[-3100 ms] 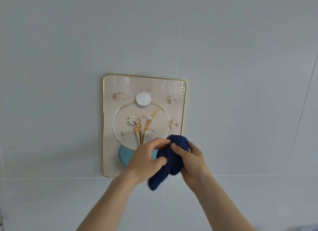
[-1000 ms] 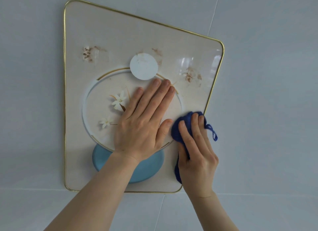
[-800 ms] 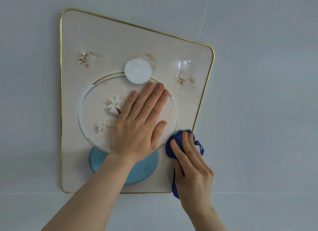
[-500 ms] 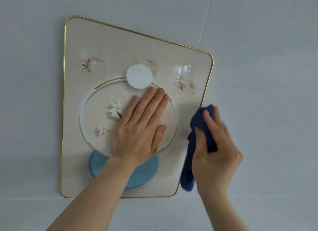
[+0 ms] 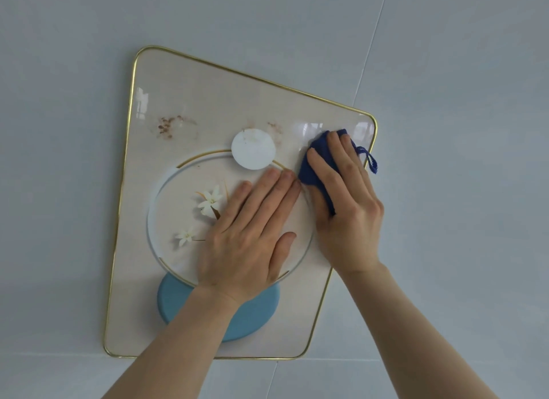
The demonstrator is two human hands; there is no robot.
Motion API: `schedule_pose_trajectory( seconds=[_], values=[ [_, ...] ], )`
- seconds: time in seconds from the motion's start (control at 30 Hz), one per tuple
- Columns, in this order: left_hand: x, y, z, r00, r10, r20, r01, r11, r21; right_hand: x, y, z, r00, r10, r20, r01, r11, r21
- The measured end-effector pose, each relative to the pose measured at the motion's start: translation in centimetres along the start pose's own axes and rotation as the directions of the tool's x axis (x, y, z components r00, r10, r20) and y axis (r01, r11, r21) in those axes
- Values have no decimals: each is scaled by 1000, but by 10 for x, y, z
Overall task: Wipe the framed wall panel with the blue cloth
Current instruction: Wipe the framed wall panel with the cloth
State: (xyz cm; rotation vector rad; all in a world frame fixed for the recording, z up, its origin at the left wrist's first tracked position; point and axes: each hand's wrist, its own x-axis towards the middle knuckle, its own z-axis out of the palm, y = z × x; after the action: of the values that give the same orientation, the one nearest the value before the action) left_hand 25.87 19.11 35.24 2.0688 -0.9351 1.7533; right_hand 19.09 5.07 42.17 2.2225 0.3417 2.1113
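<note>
Both forearms came up from the bottom edge, bare, reaching onto the framed wall panel (image 5: 184, 95). The left hand (image 5: 246, 244) lay flat and open on it, palm down, fingers together and angled up to the right, thumb spread out to the side. It held nothing and just pressed against the middle of the panel, covering part of the printed ring and the top of the light blue disc (image 5: 252, 318).

The right hand (image 5: 347, 208) was spread over the blue cloth (image 5: 315, 164), which was bunched up under the fingers and palm and pressed against the panel's upper right area, close to the corner. So that hand was flattened onto the cloth more than gripping it. A little loop (image 5: 370, 161) of the cloth stuck out past the gold frame edge on the right. The two hands sat just beside each other, left fingertips nearly touching the cloth.

The wall (image 5: 460, 72) was pale grey-blue tile with thin seams. The panel was cream with a thin gold rim, and glossy, with reflections near the top. It showed a white circle (image 5: 253, 150), two white flowers (image 5: 211, 202) and some brownish speckles (image 5: 166, 127) near the upper left.
</note>
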Motion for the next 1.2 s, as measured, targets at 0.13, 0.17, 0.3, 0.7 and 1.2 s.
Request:
schedule_pose_trajectory(
  seconds=[0.13, 0.17, 0.3, 0.7, 1.2],
  values=[
    [0, 0, -1, 1000, 2, 8, -2, 1000, 1, -8, 10, -12, 994, 101, -31, -102, 994, -45],
    [-1, -1, 0, 1000, 5, 7, -5, 1000, 1, -10, 11, -12, 990, 133, -45, -134, 990, -43],
    [1, 3, 3, 1000, -7, -10, 7, 1000, 2, 4, 9, -12, 980, 190, -61, -189, 982, 9],
    [2, 8, 5, 998, -36, -47, 34, 999, -31, -37, -3, -20, 997, 64, 48, -64, 998, -13],
    [25, -6, -45, 999, -47, 13, 49, 986, -160, -29, -49, -51, 836, 545, 61, -535, 788, 305]
  ],
)
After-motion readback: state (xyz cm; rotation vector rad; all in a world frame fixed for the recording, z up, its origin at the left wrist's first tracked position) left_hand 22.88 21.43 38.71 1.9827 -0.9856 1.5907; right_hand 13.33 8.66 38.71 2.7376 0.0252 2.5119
